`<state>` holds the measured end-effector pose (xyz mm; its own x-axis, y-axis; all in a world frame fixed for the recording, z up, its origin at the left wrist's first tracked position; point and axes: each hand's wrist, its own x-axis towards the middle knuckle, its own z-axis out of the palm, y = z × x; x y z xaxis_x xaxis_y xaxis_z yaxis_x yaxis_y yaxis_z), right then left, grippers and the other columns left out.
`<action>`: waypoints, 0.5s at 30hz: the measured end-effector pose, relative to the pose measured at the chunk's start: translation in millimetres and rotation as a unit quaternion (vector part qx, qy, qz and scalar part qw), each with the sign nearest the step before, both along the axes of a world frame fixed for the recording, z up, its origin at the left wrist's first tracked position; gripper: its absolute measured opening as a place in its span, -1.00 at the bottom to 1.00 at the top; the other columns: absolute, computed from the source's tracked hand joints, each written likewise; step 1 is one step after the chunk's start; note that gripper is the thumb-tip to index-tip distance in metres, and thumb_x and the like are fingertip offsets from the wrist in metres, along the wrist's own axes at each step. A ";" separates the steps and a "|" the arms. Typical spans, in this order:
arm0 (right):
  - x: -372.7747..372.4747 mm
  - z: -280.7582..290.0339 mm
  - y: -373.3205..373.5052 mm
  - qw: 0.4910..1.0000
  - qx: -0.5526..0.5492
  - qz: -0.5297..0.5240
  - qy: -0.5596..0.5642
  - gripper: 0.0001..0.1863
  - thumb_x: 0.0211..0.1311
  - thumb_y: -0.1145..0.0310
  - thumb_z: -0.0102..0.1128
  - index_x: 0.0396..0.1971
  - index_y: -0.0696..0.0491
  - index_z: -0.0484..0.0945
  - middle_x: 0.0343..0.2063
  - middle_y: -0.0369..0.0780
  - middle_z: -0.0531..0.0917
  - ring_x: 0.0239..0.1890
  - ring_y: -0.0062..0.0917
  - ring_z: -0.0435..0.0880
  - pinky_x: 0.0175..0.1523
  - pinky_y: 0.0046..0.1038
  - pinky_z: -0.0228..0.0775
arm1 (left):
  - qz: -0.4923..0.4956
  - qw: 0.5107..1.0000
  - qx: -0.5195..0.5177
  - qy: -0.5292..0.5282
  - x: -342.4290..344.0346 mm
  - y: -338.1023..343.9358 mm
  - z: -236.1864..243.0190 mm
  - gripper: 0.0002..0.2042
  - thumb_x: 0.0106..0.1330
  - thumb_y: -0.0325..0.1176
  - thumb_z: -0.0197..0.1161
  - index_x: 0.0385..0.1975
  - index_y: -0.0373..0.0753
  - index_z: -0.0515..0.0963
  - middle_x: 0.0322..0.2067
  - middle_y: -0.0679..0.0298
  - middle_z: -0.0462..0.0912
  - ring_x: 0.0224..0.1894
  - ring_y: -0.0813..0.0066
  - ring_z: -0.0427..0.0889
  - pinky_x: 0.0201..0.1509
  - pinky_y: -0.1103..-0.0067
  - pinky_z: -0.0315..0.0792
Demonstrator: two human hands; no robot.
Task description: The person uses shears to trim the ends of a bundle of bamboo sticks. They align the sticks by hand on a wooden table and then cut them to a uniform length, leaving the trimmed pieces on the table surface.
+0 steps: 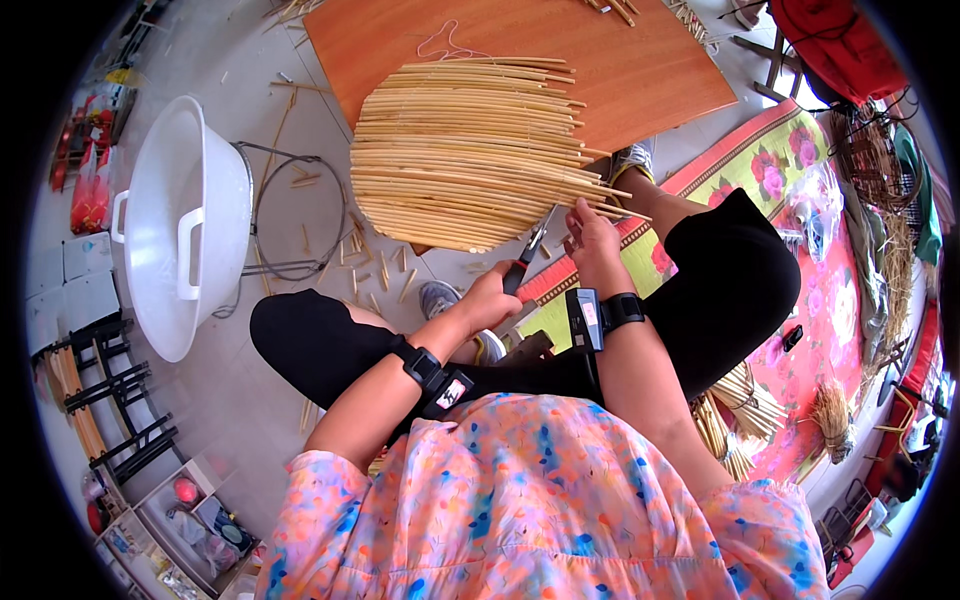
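Observation:
A roughly round mat of pale stalks (460, 150), bound side by side with thread, lies over the near edge of the wooden table (640, 60). Its left side follows a smooth curve; at the right, stalk ends stick out unevenly. My left hand (490, 297) is closed round the dark handles of pruning shears (530, 250), whose metal jaws point up toward the mat's near right edge. Beside them, my right hand (597, 240) has its thumb up at the protruding stalk ends and its other fingers loosely curled below, apart from the thumb. I see nothing held in it.
Cut stalk pieces (408, 285) litter the tiled floor left of my feet. A big white basin (190, 230) leans on its side by a wire ring stand (300, 215). Right lies a flowered mat (815, 330) with stalk bundles (745, 400). Pink thread (455, 45) rests on the table.

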<state>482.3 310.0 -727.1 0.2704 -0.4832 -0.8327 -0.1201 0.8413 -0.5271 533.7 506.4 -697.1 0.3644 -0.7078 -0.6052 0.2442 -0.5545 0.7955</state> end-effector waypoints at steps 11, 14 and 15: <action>6.6 0.8 -5.9 0.996 0.058 -0.045 -0.050 -0.61 0.01 0.00 0.38 -0.20 -0.21 0.49 -0.17 -0.43 0.52 -0.13 -0.58 0.44 -0.08 -0.26 0.24 | 0.018 0.999 -0.017 -0.029 0.1 -3.1 -17.2 -0.41 -0.17 -0.45 0.23 0.02 -0.33 0.37 -0.40 0.23 0.51 -0.35 0.40 0.49 -0.24 0.55 0.39; 8.2 -8.5 -9.2 0.990 0.049 -0.077 -0.104 -0.65 0.03 0.09 0.39 -0.21 -0.18 0.49 -0.22 -0.42 0.55 -0.15 -0.57 0.47 -0.11 -0.32 0.29 | 0.016 1.000 -0.001 -0.013 1.8 -2.6 -15.3 -0.40 -0.18 -0.45 0.23 0.02 -0.33 0.37 -0.41 0.23 0.50 -0.37 0.41 0.47 -0.25 0.56 0.38; 9.4 -9.3 -8.5 0.989 0.052 -0.087 -0.110 -0.66 0.05 0.12 0.39 -0.22 -0.17 0.48 -0.24 -0.41 0.56 -0.16 -0.57 0.48 -0.12 -0.35 0.30 | 0.020 1.000 -0.008 -0.008 2.4 -2.5 -15.3 -0.40 -0.19 -0.45 0.23 0.02 -0.33 0.37 -0.41 0.23 0.50 -0.37 0.41 0.48 -0.26 0.56 0.39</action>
<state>491.7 301.5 -736.4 0.3705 -0.4537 -0.8105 0.1397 0.8899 -0.4343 536.1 503.9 -712.4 0.4014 -0.7026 -0.5876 0.2528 -0.5316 0.8084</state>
